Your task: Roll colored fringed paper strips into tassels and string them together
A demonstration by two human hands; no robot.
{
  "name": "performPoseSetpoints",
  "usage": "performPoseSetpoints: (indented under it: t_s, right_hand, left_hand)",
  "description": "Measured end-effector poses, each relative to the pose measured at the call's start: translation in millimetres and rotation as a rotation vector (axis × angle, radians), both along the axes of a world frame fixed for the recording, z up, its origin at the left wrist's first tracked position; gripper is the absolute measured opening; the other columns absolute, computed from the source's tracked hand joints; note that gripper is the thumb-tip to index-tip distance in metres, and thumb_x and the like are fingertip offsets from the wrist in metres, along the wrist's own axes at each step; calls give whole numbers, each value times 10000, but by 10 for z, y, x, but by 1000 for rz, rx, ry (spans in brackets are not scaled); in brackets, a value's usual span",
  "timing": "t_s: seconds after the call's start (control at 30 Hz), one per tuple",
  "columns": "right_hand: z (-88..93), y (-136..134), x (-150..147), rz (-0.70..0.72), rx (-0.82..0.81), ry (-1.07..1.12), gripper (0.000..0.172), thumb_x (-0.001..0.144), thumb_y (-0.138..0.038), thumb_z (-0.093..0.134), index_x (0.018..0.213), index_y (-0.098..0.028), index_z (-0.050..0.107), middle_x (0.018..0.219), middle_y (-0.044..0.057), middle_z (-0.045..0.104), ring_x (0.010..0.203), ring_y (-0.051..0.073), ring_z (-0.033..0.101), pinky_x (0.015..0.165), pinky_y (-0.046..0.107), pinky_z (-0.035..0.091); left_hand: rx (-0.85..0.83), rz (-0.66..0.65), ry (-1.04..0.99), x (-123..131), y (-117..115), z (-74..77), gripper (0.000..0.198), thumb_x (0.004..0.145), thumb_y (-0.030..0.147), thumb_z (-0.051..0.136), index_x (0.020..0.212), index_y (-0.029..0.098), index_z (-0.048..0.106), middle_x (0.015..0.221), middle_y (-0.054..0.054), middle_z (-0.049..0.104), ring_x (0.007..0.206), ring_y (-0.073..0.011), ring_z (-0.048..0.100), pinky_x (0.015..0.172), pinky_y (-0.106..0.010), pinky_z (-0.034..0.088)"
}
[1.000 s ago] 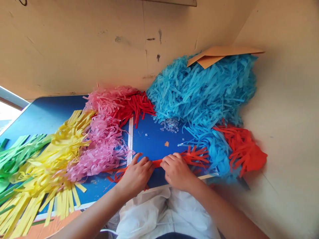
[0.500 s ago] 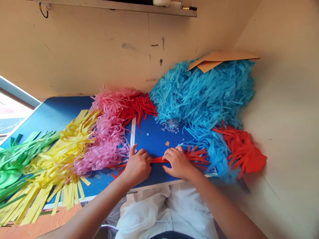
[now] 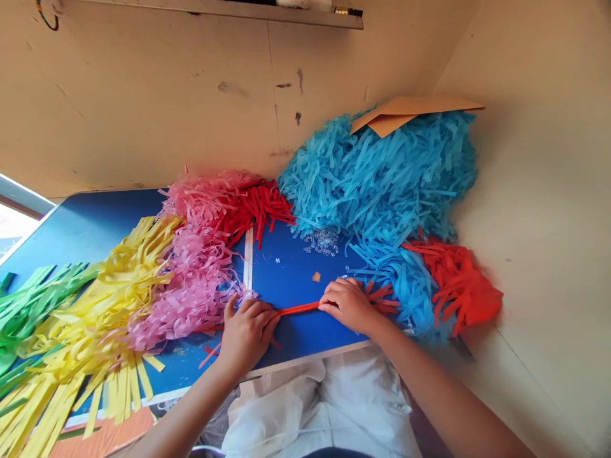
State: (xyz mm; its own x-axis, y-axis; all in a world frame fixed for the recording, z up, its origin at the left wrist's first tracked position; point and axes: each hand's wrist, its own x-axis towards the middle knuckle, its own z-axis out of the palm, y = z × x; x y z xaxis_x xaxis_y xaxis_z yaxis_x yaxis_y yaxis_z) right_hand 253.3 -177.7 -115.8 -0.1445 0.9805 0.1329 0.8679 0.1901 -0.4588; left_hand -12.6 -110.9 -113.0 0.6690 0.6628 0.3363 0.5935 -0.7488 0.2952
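Observation:
A narrow twisted length of orange-red fringed paper (image 3: 300,309) lies just over the blue tabletop (image 3: 286,267), stretched between my two hands. My left hand (image 3: 248,331) is closed on its left part, with loose strips showing beyond the wrist. On the other side, my right hand (image 3: 347,305) pinches it with fingers pressed together, and its fringed end (image 3: 382,298) spreads out to the right. Pink-purple fringe (image 3: 191,280) lies beside my left hand. Blue fringe (image 3: 405,286) is close to my right hand. The fingertips of both hands are partly hidden.
A big heap of light blue fringe (image 3: 382,178) with folded orange paper (image 3: 415,109) on top stands by the wall. Red fringe (image 3: 267,207), yellow fringe (image 3: 128,273), green fringe (image 3: 28,312) and a right-hand red bundle (image 3: 470,286) surround the work spot. Small clear pieces (image 3: 322,242) lie scattered.
My hands have moved apart, the left one leftward and toward me. More of the orange-red paper shows between them, now narrower and tighter. The view has shifted slightly.

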Motion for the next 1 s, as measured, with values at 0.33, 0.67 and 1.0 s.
performPoseSetpoints:
  t_s: [0.33, 0.67, 1.0]
  right_hand:
    - [73, 70, -100, -175, -120, 25, 206, 816, -191, 732, 629, -200, 646, 757, -9, 637, 829, 176, 533, 744, 314, 295]
    - [173, 115, -106, -176, -131, -97, 82, 815, -218, 738, 834, -215, 659, 889, 6, 675, 871, 197, 539, 742, 331, 303]
    - [59, 126, -372, 274, 247, -394, 266, 975, -132, 513, 760, -194, 656, 777, 29, 657, 891, 204, 504, 929, 421, 274]
  left_hand:
    - [-101, 83, 72, 106, 65, 92, 229, 901, 283, 604, 709, 236, 719, 821, 0, 752, 907, -245, 652, 1004, -528, 268]
    - [84, -78, 174, 165, 75, 150, 137, 900, 199, 597, 893, 269, 715, 883, -16, 710, 983, -265, 611, 1059, -558, 259]
    - [149, -174, 164, 286, 18, 139, 202, 870, 120, 588, 842, 260, 730, 869, -6, 714, 1038, -254, 602, 1135, -563, 198]
